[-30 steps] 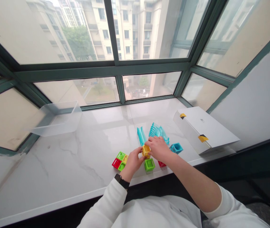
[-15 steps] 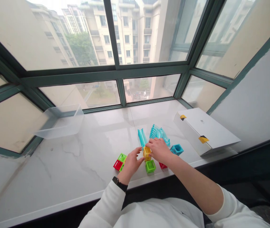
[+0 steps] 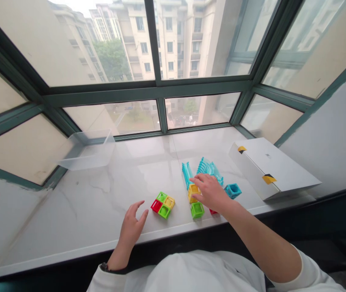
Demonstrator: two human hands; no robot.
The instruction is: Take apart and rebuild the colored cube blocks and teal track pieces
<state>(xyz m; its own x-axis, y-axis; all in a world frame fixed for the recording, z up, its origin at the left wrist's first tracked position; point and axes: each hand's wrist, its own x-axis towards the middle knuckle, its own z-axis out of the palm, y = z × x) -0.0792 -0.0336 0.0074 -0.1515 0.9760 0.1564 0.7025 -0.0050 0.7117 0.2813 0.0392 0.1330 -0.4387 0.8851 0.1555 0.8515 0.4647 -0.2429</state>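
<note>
At the left of the frame, a clear plastic bin (image 3: 84, 163) stands by the window. Lower left of centre, my left hand (image 3: 131, 224) has come away from the yellow block: its fingers, curled about that block half a second ago, are now spread and hold nothing. Just right of it lies the four-block cluster (image 3: 163, 205), red, green and yellow, now uncovered to full view. Right of centre, the straight turquoise track (image 3: 186, 172) lies behind the yellow block (image 3: 192, 192), which remains directly behind the green block (image 3: 197, 210); whether those two are joined I cannot tell. The change leaves the yellow block to my right hand (image 3: 212, 191) alone. Its thumb lies against the near side and its forefinger reaches over the top; whether they pinch or merely rest there I cannot tell. Beyond that hand is the curved turquoise piece (image 3: 205, 165); a red block (image 3: 213, 211) shows partly beneath my wrist, with a blue block (image 3: 233, 190) farther right.
</note>
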